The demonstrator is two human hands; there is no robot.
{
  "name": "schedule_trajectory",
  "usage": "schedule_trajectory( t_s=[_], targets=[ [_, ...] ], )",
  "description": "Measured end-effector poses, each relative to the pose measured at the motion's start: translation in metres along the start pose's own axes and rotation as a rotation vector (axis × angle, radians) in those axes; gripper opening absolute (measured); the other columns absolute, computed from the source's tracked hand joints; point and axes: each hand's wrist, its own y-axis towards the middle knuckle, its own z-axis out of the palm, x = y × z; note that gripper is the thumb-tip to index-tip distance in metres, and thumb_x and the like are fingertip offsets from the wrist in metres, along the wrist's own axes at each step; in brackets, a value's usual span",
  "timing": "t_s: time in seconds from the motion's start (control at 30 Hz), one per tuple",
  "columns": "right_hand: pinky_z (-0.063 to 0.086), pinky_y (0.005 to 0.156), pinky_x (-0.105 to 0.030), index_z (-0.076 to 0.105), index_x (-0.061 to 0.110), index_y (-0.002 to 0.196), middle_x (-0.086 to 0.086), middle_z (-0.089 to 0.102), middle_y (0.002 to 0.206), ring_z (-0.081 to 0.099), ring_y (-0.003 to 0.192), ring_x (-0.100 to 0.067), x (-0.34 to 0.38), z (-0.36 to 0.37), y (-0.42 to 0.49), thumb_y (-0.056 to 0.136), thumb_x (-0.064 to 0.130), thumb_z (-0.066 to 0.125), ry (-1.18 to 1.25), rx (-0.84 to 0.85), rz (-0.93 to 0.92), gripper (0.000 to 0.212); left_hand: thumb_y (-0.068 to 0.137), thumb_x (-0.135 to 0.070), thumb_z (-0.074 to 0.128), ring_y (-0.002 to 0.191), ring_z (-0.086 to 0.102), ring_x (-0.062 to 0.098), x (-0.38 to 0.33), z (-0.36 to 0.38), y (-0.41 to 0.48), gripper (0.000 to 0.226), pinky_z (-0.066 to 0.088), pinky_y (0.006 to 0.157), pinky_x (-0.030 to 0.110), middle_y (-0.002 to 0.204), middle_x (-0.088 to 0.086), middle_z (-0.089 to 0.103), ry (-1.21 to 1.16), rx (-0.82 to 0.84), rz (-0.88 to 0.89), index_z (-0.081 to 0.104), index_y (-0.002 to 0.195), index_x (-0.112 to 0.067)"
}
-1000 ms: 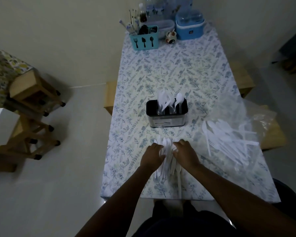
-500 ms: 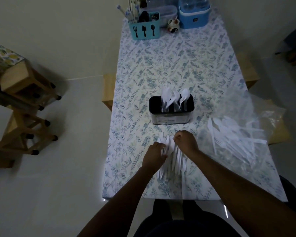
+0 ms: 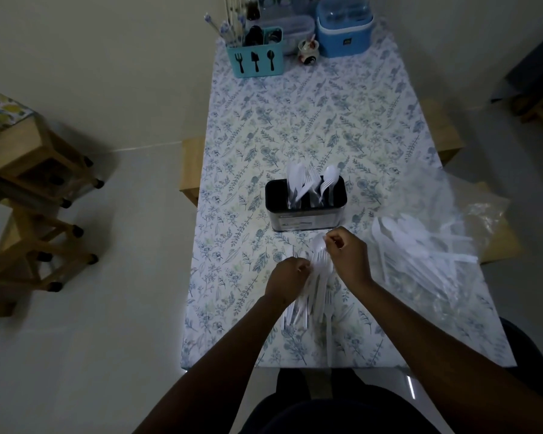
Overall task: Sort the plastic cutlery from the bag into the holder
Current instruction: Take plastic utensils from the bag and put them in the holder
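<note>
Head view: fingers of left hand (image 3: pixel 287 281) gripped the plastic cutlery bundle (image 3: pixel 315 289), presumably steadying it while right hand (image 3: pixel 347 258) pinched the top piece (image 3: pixel 319 244) free. Holder (image 3: pixel 306 214) stood just beyond the fingers and the bag (image 3: pixel 436 255) lay to their right.

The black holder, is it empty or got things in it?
Not empty: white spoons and forks stand in the black holder, sticking up past its rim.

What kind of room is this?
Probably a dining spot in a home: a table with a flowery cloth, a teal cutlery caddy and a blue container at its far end, wooden stools nearby.
</note>
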Motion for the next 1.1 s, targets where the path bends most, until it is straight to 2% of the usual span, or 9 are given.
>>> schedule_trajectory(
  t_s=[0.07, 0.17, 0.33, 0.47, 0.6, 0.7, 0.83, 1.0, 1.1],
  targets=[
    [0.054, 0.072, -0.026, 0.067, 0.014, 0.09, 0.002, 0.069, 0.083, 0.067, 0.078, -0.012, 0.004, -0.004, -0.001, 0.09, 0.016, 0.063, 0.069, -0.014, 0.004, 0.004, 0.096, -0.023, 0.055, 0.063, 0.054, 0.014, -0.001, 0.002, 0.0, 0.027, 0.043, 0.063, 0.028, 0.072, 0.005, 0.062, -0.02, -0.001, -0.018, 0.065, 0.076, -0.007],
    [0.05, 0.071, -0.022, 0.065, 0.019, 0.095, 0.006, 0.067, 0.087, 0.064, 0.081, -0.009, 0.007, -0.007, 0.001, 0.087, 0.026, 0.068, 0.124, 0.109, 0.073, 0.011, 0.095, -0.022, 0.058, 0.062, 0.053, 0.01, -0.001, 0.001, 0.001, 0.021, 0.041, 0.06, 0.024, 0.07, -0.002, 0.06, -0.076, -0.023, -0.025, 0.069, 0.081, -0.009],
    [0.052, 0.07, -0.042, 0.059, 0.003, 0.081, -0.016, 0.063, 0.077, 0.06, 0.072, -0.019, -0.004, -0.003, -0.006, 0.073, 0.045, 0.074, 0.191, 0.381, 0.26, 0.045, 0.092, -0.019, 0.062, 0.069, 0.061, 0.022, -0.006, -0.001, -0.008, 0.018, 0.045, 0.065, 0.029, 0.08, 0.011, 0.07, -0.1, -0.011, 0.051, 0.073, 0.089, -0.005],
    [0.047, 0.065, -0.035, 0.055, 0.007, 0.073, -0.007, 0.061, 0.07, 0.059, 0.067, -0.02, -0.013, -0.012, -0.016, 0.084, 0.03, 0.071, 0.166, 0.308, 0.307, 0.03, 0.086, -0.032, 0.07, 0.102, 0.062, 0.018, 0.009, 0.003, -0.026, 0.037, 0.048, 0.086, 0.026, 0.113, 0.004, 0.068, 0.018, -0.142, -0.106, 0.067, 0.117, -0.011],
    [0.042, 0.063, -0.032, 0.049, 0.009, 0.07, -0.01, 0.06, 0.068, 0.056, 0.064, -0.021, -0.025, -0.021, -0.023, 0.085, 0.032, 0.07, 0.098, 0.264, 0.306, 0.034, 0.099, -0.034, 0.046, 0.146, 0.022, 0.026, 0.038, 0.017, -0.046, 0.054, 0.031, 0.115, 0.044, 0.158, 0.002, 0.026, 0.442, 0.013, 0.058, 0.032, 0.149, -0.018],
    [0.042, 0.062, -0.03, 0.05, 0.009, 0.069, -0.006, 0.058, 0.063, 0.057, 0.061, -0.019, -0.027, -0.024, -0.03, 0.086, 0.03, 0.07, 0.1, 0.257, 0.299, 0.034, 0.1, -0.044, 0.019, 0.15, -0.009, 0.027, 0.056, 0.028, -0.056, 0.062, 0.004, 0.12, 0.051, 0.163, 0.001, -0.009, 0.568, 0.132, 0.043, 0.005, 0.154, -0.019],
    [0.04, 0.06, -0.03, 0.05, 0.006, 0.071, -0.009, 0.057, 0.065, 0.057, 0.062, -0.021, -0.032, -0.023, -0.033, 0.086, 0.032, 0.07, 0.092, 0.224, 0.309, 0.036, 0.088, -0.066, -0.007, 0.148, -0.015, 0.029, 0.058, 0.034, -0.059, 0.082, -0.006, 0.115, 0.047, 0.162, 0.004, -0.015, 0.558, 0.096, -0.004, -0.001, 0.154, -0.019],
    [0.04, 0.058, -0.028, 0.056, 0.007, 0.077, -0.008, 0.063, 0.072, 0.056, 0.064, -0.018, -0.035, -0.029, -0.036, 0.089, 0.035, 0.065, 0.047, 0.223, 0.311, 0.032, 0.1, -0.048, 0.026, 0.149, -0.011, 0.029, 0.033, 0.043, -0.057, 0.061, 0.007, 0.119, 0.052, 0.163, 0.004, -0.009, 0.555, 0.12, 0.164, 0.008, 0.154, -0.025],
    [0.04, 0.058, -0.029, 0.058, 0.008, 0.082, -0.007, 0.064, 0.075, 0.058, 0.067, -0.021, -0.037, -0.032, -0.037, 0.092, 0.033, 0.062, 0.016, 0.228, 0.3, 0.028, 0.1, -0.045, 0.034, 0.147, -0.018, 0.027, 0.028, 0.051, -0.055, 0.061, 0.001, 0.118, 0.049, 0.163, 0.004, -0.01, 0.569, 0.15, 0.234, 0.005, 0.153, -0.034]
  ],
)
